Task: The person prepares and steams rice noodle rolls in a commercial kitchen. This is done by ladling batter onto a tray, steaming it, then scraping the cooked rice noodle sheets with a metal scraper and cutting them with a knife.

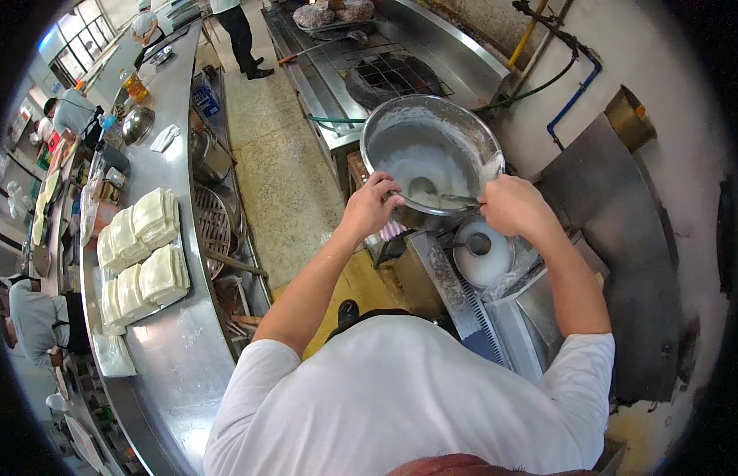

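A large steel pot (429, 105) stands in front of me, tilted a little toward me, with cloudy whitish liquid (432, 159) inside. White residue coats its inner wall. My left hand (372, 205) grips the near left rim, fingers curled over the edge. At the near right rim, my right hand (513, 206) is closed around the handle of a metal ladle (456, 199). The ladle's round bowl dips into the liquid by the near wall. Just below the pot sits a smaller round vessel (482, 266) of white contents with a dark round ladle bowl in it.
Left, a long steel counter (178, 349) bears a tray with stacks of pale square sheets (151, 282). A stove with a wire grate (401, 75) lies beyond the pot. Right stands a metal panel (615, 254). Several people in white tops (40, 317) are farther off.
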`<action>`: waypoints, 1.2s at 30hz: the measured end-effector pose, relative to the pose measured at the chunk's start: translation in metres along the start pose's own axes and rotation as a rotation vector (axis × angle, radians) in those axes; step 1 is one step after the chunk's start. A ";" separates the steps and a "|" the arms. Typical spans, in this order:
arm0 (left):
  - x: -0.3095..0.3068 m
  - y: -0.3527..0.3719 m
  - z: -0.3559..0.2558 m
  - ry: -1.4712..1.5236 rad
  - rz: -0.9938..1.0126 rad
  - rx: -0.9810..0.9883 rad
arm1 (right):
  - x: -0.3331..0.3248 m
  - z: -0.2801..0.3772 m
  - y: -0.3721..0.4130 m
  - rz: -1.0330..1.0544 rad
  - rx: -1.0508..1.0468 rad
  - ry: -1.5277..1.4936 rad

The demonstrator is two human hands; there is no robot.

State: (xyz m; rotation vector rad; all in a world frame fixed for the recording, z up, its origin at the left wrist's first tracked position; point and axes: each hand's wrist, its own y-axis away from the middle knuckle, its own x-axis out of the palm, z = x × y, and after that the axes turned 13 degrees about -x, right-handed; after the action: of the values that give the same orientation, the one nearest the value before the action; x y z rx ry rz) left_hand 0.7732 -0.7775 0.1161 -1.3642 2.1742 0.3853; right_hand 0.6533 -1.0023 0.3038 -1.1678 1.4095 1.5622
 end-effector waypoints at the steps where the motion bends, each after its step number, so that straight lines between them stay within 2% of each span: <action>1: -0.001 0.000 -0.002 0.004 0.010 -0.008 | 0.003 0.003 -0.002 -0.002 0.000 -0.001; 3: -0.001 -0.001 -0.002 0.010 0.016 -0.013 | 0.020 0.006 -0.010 -0.134 0.029 -0.056; 6: 0.003 -0.003 0.009 -0.041 -0.034 0.061 | 0.058 -0.017 -0.024 -0.194 0.089 0.025; 9: 0.003 -0.003 0.008 -0.060 -0.049 0.083 | 0.055 -0.033 -0.017 -0.108 0.087 0.094; 14: 0.004 -0.002 0.006 -0.053 -0.034 0.077 | 0.012 -0.008 0.002 -0.050 0.002 0.083; 17: 0.004 -0.002 0.007 -0.055 -0.062 0.090 | 0.018 -0.003 -0.001 -0.099 -0.061 -0.021; 21: 0.000 -0.001 0.002 -0.060 -0.024 0.016 | 0.064 -0.029 -0.018 -0.235 0.033 -0.030; 23: -0.003 -0.003 0.001 -0.151 0.007 0.052 | 0.066 -0.037 -0.017 -0.137 0.010 0.114; 27: -0.004 -0.005 -0.002 -0.182 0.003 0.043 | 0.022 -0.021 0.002 -0.093 -0.064 0.164; 29: -0.006 -0.004 -0.008 -0.176 0.044 -0.034 | 0.014 -0.018 0.005 -0.094 -0.146 0.121; 36: -0.005 -0.009 -0.004 -0.196 0.052 -0.025 | 0.058 -0.022 -0.012 -0.174 -0.115 0.120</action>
State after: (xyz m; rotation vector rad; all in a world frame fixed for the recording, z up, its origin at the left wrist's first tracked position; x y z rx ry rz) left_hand 0.7820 -0.7798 0.1230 -1.2299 2.0526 0.5439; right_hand 0.6488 -1.0255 0.2452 -1.4341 1.2685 1.4878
